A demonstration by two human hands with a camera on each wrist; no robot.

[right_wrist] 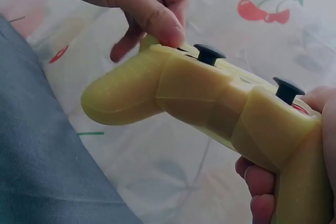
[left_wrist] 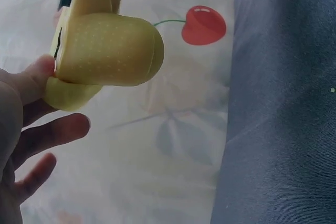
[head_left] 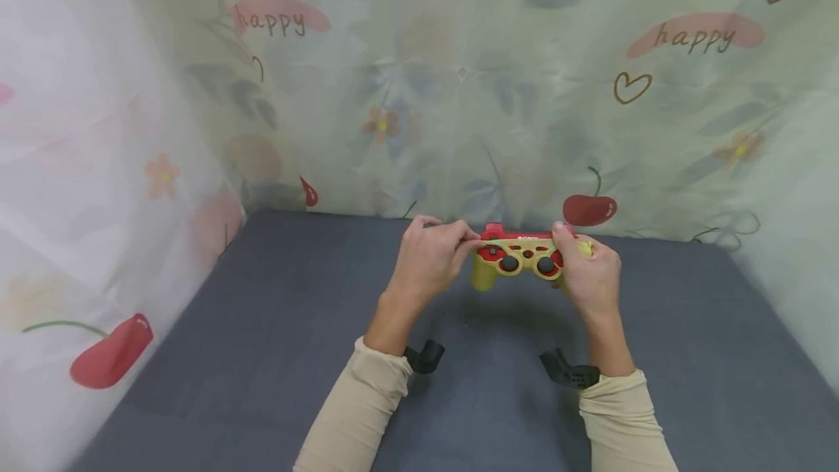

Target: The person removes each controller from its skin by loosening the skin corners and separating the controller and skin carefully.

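Observation:
A red game controller [head_left: 494, 230] sits in a yellow silicone cover [head_left: 485, 275], held up over the dark table. Its two black thumbsticks [right_wrist: 209, 53] poke through the cover. My left hand [head_left: 429, 253] pinches the cover's edge between thumb and finger at the controller's left upper corner; in the left wrist view a flap of the cover [left_wrist: 73, 94] stands out by the thumb, the other fingers apart from it. My right hand [head_left: 593, 275] grips the controller's right handle, thumb on top and fingers curled beneath. Red shell shows along the top edge, where the cover lies pulled down.
A dark grey cloth [head_left: 295, 355] covers the table. Patterned curtains [head_left: 432, 130] with cherries and hearts hang behind and at the sides. Black wrist mounts [head_left: 426, 357] sit at both cuffs. A thin looped cord [head_left: 727, 231] shows at the back right edge.

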